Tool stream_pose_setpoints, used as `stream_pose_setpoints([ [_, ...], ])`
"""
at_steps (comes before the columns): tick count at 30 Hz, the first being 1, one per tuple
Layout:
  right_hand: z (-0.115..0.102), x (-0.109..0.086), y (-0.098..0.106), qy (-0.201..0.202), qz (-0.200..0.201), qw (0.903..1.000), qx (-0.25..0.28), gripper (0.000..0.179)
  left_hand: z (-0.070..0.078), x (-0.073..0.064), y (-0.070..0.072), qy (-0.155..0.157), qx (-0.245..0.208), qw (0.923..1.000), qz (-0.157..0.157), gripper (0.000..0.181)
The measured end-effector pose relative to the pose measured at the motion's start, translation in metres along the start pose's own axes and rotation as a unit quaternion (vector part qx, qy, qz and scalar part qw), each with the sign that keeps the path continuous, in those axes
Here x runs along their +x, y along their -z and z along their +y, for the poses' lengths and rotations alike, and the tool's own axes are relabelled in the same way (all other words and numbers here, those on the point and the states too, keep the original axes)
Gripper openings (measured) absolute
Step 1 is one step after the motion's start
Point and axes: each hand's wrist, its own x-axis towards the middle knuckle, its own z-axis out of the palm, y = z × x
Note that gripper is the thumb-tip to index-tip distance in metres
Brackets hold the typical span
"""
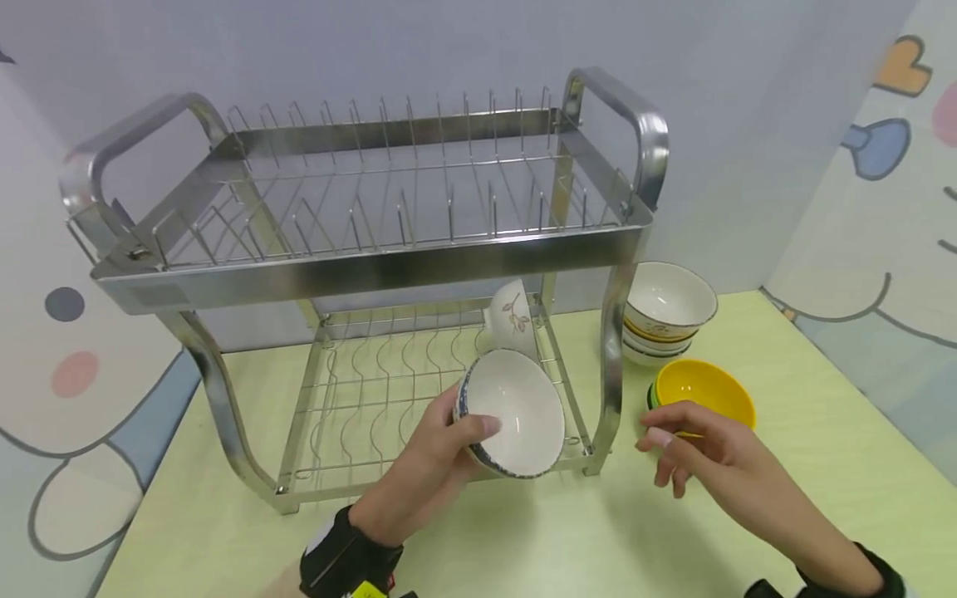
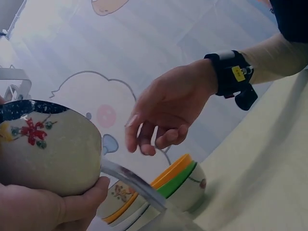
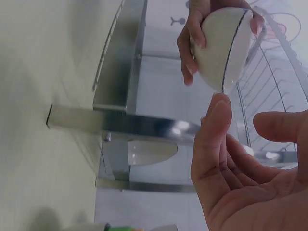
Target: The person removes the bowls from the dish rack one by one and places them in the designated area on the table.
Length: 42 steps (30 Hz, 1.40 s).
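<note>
My left hand (image 1: 429, 461) grips a white bowl (image 1: 516, 411) with a dark blue patterned rim, thumb over the edge on its inside. In the left wrist view this bowl (image 2: 57, 154) shows red flowers on its outer wall. It is held tilted in front of the dish rack's lower tier, its inside toward the head camera. My right hand (image 1: 721, 465) hovers to the right of the rack, fingers loosely bent and holding nothing. A white bowl with a leaf print (image 1: 512, 320) stands on edge in the lower tier, behind the held bowl.
The two-tier metal dish rack (image 1: 374, 274) stands on a pale green table (image 1: 523, 548). Right of it are a stack of bowls with a white one (image 1: 670, 295) on top, and a nearer stack topped by a yellow bowl (image 1: 710, 389). A wall (image 1: 748, 124) rises behind.
</note>
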Motion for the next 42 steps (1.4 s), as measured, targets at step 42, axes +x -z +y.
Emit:
stream_pose_setpoints([
  [42,0.002,-0.006,-0.049,-0.128,-0.159,0.9501,0.236,0.048,-0.075,-0.022,-0.028,0.020,-0.114,0.9790,-0.168,0.058],
])
